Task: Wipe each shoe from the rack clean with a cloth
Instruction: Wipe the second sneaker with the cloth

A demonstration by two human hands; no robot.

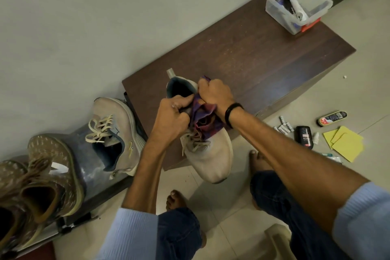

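Note:
A beige sneaker [212, 158] is held in the air in front of the dark wooden cabinet [253, 57], toe pointing toward me. My left hand [172, 115] grips the sneaker's collar beside the tongue. My right hand [215, 94] is closed on a purple and maroon cloth [205, 121], pressing it against the shoe's upper near the laces. The matching beige sneaker [115, 131] lies on the shoe rack [88, 173] to the left. Two brown patterned shoes [42, 177] sit on the rack further left.
A clear plastic box [295, 9] with polish bottles stands on the cabinet's far corner. On the tiled floor at right lie yellow cloths [345, 143], a black polish container [304, 137], a shoe brush [332, 118] and small tubes. My bare feet are below the shoe.

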